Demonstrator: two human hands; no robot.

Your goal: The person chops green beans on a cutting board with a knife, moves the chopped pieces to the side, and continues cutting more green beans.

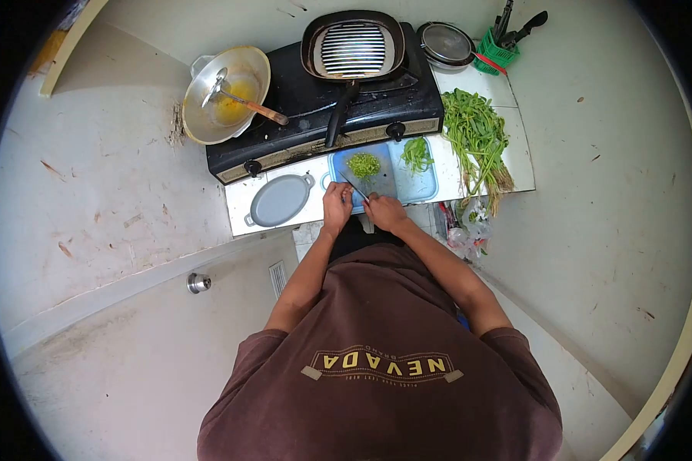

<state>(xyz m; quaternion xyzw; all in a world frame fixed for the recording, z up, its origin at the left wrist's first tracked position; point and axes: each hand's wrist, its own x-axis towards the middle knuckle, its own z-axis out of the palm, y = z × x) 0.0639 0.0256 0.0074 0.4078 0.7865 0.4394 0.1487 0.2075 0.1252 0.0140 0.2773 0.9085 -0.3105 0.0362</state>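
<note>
Right hand (384, 211) with knife (355, 188), left hand (336, 206) beside it, at blue cutting board (424, 187) with chopped greens (364, 164)

The person wears a dark brown T-shirt (377, 399) with short sleeves (242, 361) that end above the elbows. Across it runs a cream print (382, 365): "NEVADA" in capitals, upside down from this view, over a smaller line too fine to read, with a small tab at each end. The forearms, left hand (337, 207) and right hand (384, 213) are bare.
</note>
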